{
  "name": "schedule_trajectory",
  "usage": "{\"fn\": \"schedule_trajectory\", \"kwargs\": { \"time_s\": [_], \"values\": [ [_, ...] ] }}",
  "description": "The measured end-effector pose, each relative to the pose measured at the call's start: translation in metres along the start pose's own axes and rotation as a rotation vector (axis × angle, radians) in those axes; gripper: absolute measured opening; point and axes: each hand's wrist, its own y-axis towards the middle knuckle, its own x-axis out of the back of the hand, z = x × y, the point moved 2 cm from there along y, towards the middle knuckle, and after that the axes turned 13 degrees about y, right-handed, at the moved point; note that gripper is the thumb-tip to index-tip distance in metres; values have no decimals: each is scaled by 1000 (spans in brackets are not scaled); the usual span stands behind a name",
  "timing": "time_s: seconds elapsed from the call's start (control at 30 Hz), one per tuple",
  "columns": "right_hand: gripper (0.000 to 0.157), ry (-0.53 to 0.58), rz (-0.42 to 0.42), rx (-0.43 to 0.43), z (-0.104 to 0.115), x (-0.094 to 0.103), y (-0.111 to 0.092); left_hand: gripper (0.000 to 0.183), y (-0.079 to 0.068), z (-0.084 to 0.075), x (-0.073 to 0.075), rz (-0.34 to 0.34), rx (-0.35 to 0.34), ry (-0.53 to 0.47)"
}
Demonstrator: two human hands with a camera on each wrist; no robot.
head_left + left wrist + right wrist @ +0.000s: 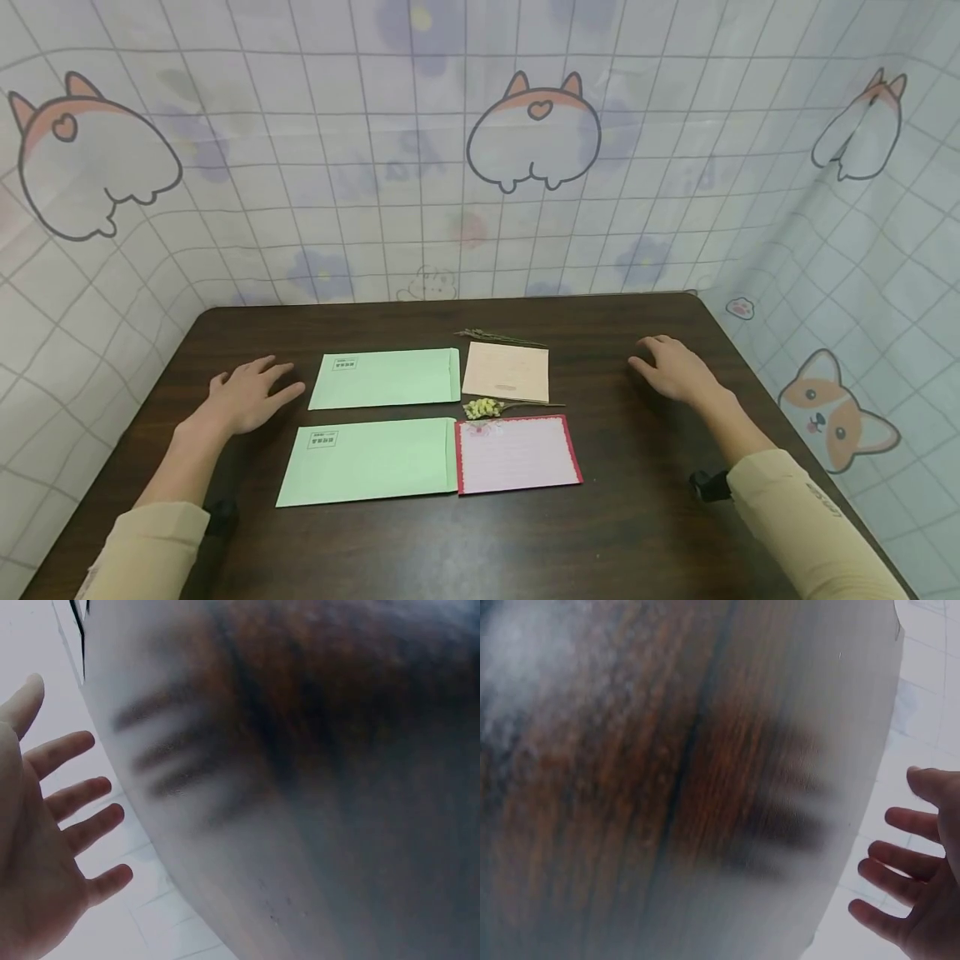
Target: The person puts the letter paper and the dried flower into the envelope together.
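My left hand (246, 398) is at the table's left side with spread fingers, holding nothing; the nearest things are two green envelopes, one farther back (386, 379) and one nearer me (371, 460). Over on the right, my right hand (677, 369) has relaxed fingers and is also without anything in it. Between the hands lie a beige square of paper (506, 372) and a pink card with a red border (519, 454). A thin dried sprig (498, 337) lies behind the beige paper. A yellow-flowered sprig (486, 407) lies between that paper and the card.
A dark wooden table (525, 542) carries everything. Behind and beside it hangs a white gridded curtain (337, 167) printed with cartoon corgis. Both wrist views show mostly the table's surface, with blurred dark finger reflections.
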Motion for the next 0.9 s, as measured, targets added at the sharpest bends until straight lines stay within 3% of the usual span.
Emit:
{"fn": "schedule_trajectory", "kwargs": {
  "time_s": [0.23, 0.53, 0.9],
  "values": [
    [37, 131, -63, 62, 1, 1, -2, 77, -3, -5, 2, -34, -4, -1],
    [33, 271, -135, 57, 9, -1, -8, 70, -1, -25, 8, -72, -43, 9],
    [37, 436, -109, 8, 24, -5, -10, 63, -3, -50, 13, -106, -106, 29]
  ]
}}
